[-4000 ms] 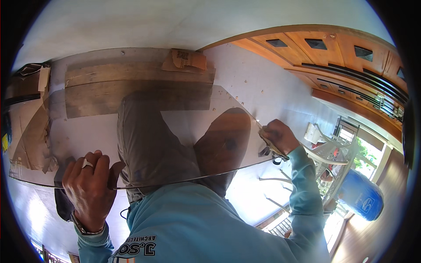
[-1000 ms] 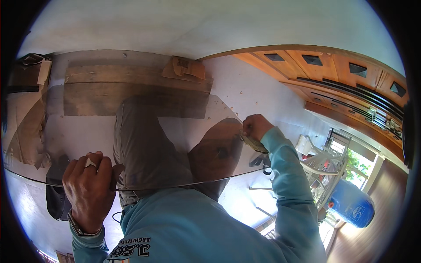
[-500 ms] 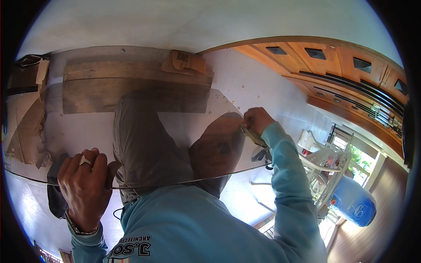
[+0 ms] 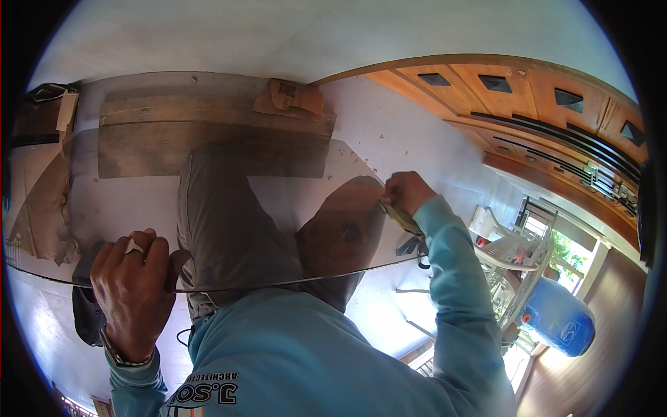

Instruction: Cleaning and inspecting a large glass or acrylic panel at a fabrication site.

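A large sheet of dark tinted glass (image 4: 139, 208) lies across in front of me, my trousered leg and a bare knee showing through it. At its near edge, my left hand (image 4: 135, 295) is closed around the glass, thumb on the right and a ring on one finger. Over at the sheet's right edge, my right hand (image 4: 408, 191) is closed in a pinch on a thin, flat yellowish piece (image 4: 401, 218). That piece sits against or right beside the glass edge; its exact kind cannot be made out.
Beneath the glass's far part lies a wooden board (image 4: 208, 128), with torn cardboard (image 4: 290, 99) on its right end. More cardboard (image 4: 45, 201) is at the left. A panelled wooden door (image 4: 528, 104), a white rack (image 4: 517, 267) and a blue drum (image 4: 558, 317) stand to the right. Crumbs dot the floor.
The near edge of the glass has risen slightly in view, with my left hand still on it. My right hand stays at the right edge with the yellowish piece, barely shifted.
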`<state>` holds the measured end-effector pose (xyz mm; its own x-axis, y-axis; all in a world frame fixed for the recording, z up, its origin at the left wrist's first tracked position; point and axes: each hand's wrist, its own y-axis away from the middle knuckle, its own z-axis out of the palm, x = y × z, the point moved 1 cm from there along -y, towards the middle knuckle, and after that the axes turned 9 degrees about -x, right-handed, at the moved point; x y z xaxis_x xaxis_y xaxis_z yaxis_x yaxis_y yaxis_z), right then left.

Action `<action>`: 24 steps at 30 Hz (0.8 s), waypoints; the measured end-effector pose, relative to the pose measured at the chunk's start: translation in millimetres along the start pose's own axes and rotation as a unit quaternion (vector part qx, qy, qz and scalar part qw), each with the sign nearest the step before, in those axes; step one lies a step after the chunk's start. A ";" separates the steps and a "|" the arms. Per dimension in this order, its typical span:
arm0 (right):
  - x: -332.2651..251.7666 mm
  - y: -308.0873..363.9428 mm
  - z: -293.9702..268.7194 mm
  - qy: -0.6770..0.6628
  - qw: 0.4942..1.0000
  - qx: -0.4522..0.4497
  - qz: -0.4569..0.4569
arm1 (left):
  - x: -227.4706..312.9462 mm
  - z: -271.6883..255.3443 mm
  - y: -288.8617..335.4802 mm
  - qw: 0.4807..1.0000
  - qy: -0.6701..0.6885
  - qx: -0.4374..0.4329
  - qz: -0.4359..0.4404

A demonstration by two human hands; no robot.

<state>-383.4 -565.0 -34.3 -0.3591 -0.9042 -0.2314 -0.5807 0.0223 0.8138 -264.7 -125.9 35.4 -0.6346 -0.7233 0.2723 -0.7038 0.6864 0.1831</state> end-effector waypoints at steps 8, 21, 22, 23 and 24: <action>-3.4 11.4 -9.5 0.005 0.999 -0.036 -0.029 | 0.5 -3.0 2.0 0.999 -0.002 -0.042 -0.008; -15.3 -14.6 -1.7 -0.020 0.999 -0.033 0.011 | -1.7 -0.7 -2.7 1.000 -0.006 -0.006 -0.003; -13.9 -17.1 -0.2 -0.021 0.999 -0.029 0.005 | -2.3 -1.5 -2.4 1.000 -0.004 -0.002 -0.001; -9.2 -16.8 2.1 -0.020 1.000 -0.017 -0.008 | -2.3 -2.4 -3.2 1.000 -0.011 0.001 -0.002; -5.7 -13.4 5.2 -0.023 1.000 -0.008 -0.021 | -2.3 -3.2 -2.2 1.000 -0.009 -0.002 -0.002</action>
<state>-377.3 -557.9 -46.6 -0.3679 -0.8840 -0.2883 -0.5843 -0.0215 0.8113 -260.7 -125.5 37.3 -0.6379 -0.7267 0.2549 -0.7048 0.6843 0.1869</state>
